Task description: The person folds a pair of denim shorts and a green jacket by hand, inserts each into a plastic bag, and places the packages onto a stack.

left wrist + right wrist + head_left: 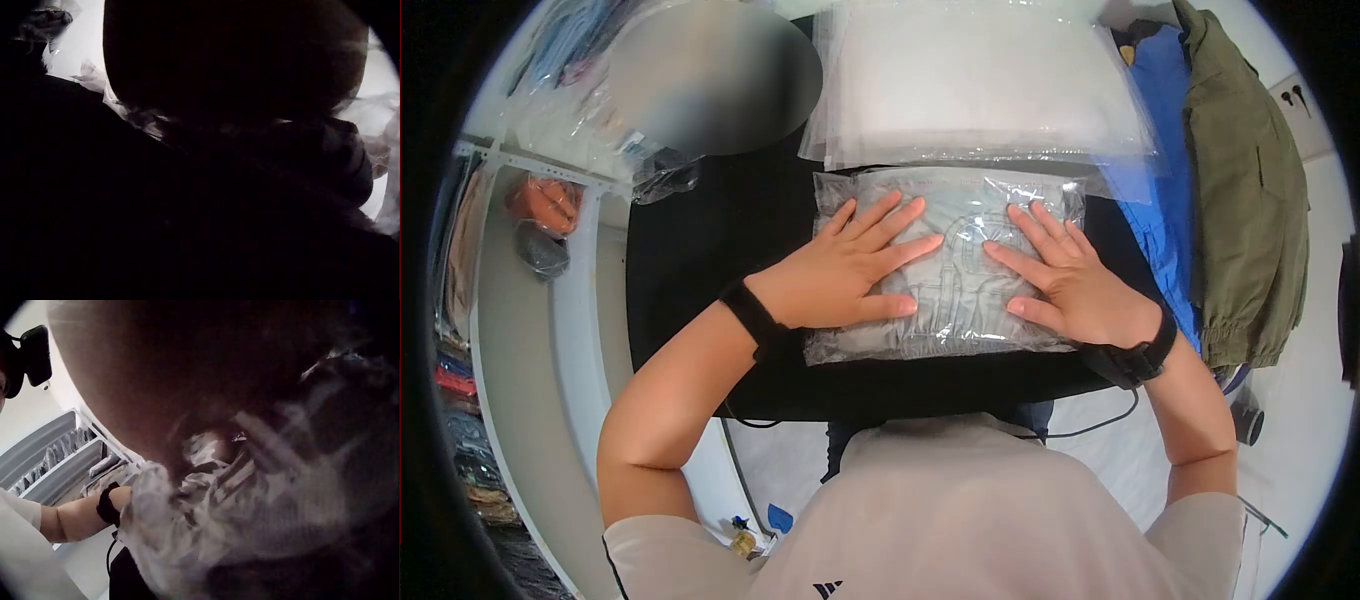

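Note:
A clear plastic bag (960,325) lies flat on the black table (700,290), holding a folded pale grey garment (955,275) with seams showing through. On its left half rests my left hand (840,260), fingers spread and straight across the plastic. The right hand (1075,275) presses on the bag's right side, its fingers spread as well. In the right wrist view, crinkled plastic (219,494) shows beneath the dark underside of the hand. The left wrist view is mostly dark, with only bits of shiny plastic (147,122) visible.
Beyond the bag lies a stack of clear plastic bags (980,85). A blue garment (1160,180) and an olive jacket (1245,200) hang over the right side. Shelves (550,175) with bagged clothing stand at the left. A cable (1090,428) runs below the table's front edge.

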The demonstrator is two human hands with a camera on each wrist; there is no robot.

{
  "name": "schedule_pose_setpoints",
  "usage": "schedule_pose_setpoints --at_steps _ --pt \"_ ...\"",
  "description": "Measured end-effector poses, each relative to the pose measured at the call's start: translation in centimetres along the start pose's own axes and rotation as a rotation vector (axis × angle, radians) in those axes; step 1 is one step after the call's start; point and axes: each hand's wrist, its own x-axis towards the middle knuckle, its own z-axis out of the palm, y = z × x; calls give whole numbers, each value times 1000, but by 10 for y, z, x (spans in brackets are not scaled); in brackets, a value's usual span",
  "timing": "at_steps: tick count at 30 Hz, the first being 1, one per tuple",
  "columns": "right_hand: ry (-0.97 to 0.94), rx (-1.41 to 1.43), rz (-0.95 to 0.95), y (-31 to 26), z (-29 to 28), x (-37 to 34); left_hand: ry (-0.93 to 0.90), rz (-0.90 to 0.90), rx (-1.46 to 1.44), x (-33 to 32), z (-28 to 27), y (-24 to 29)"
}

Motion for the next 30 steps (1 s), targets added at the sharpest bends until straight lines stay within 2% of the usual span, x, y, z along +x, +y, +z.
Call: schedule_pose_setpoints --at_steps 6,10,13,15,18,19,20,23,25,27,30 --pt "78 -65 -4 -2 5 0 39 12 76 1 5 -2" --pt "53 -103 9 -7 7 -2 69 13 114 -1 5 3" --pt "154 -137 5 -5 15 -5 83 8 143 -2 4 6" --pt "107 -90 -2 -2 14 -6 94 2 162 -4 -1 10" --pt "190 70 -65 4 2 -11 83 -19 90 -11 -11 14" --pt "229 165 -100 5 -4 -15 200 1 76 -16 -13 14" --pt "324 80 -47 1 -6 -25 316 23 59 -22 -14 13" --pt "362 77 -134 3 -9 -55 413 42 71 -53 -19 23" --pt "370 241 -130 4 2 -70 448 65 20 -71 -11 43" --pt "344 290 -104 5 15 -79 337 -111 -111 -83 0 59" --pt "322 360 -53 1 21 -82 401 -129 -73 -84 16 63"
